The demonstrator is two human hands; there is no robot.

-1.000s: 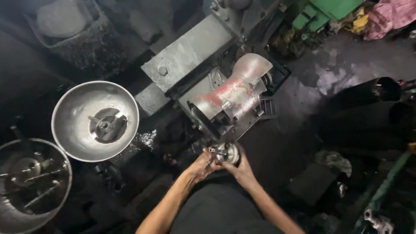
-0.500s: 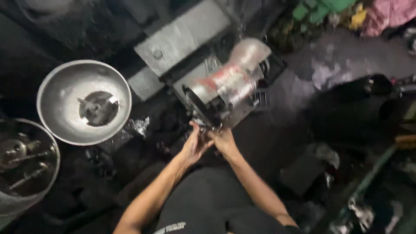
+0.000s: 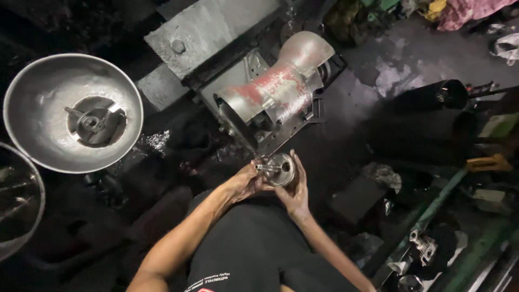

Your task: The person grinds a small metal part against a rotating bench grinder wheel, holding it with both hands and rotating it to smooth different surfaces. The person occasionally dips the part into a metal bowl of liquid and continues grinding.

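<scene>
Step in hand: the person holds a small round metal part (image 3: 281, 170) in both hands, just in front of the grey motor housing (image 3: 275, 92); in my judgement it is being fitted or checked by hand.
Doing it well: keeping the part cupped steady from below while the other hand works the short pin on its face should stop it slipping; oily skin looks like the main risk.
Right hand (image 3: 294, 189): fingers curled around the part's rim and underside, gripping it.
Left hand (image 3: 246, 181): fingers closed on the pin side of the part.
Part's look: silvery, disc-like, shiny, with a hole in its face.
Motor housing: flared, grey with worn red paint, bolted to a plate.
Left of the housing: a wide steel bowl (image 3: 73, 111) with a hub inside.
Floor (image 3: 346, 146): dark, greasy.
</scene>
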